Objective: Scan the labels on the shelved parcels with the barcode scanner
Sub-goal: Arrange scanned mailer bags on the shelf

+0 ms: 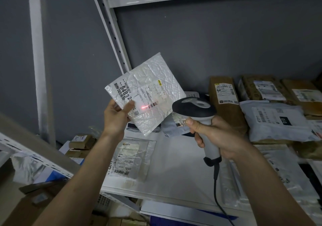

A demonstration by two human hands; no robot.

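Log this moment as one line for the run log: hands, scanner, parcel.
left hand: holds white bubble mailer up | right hand: grips barcode scanner | red beam on mailer's label, beside barcode | other parcels on shelf

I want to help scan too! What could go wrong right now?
The red light sits just left of the barcode, so the scan might miss. The left hand pinches only a corner of the crinkly white envelope, so it could slip. The scanner cord in the right hand hangs near the shelf edge and might snag.

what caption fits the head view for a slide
Left hand holds white mailer while right hand aims barcode scanner.
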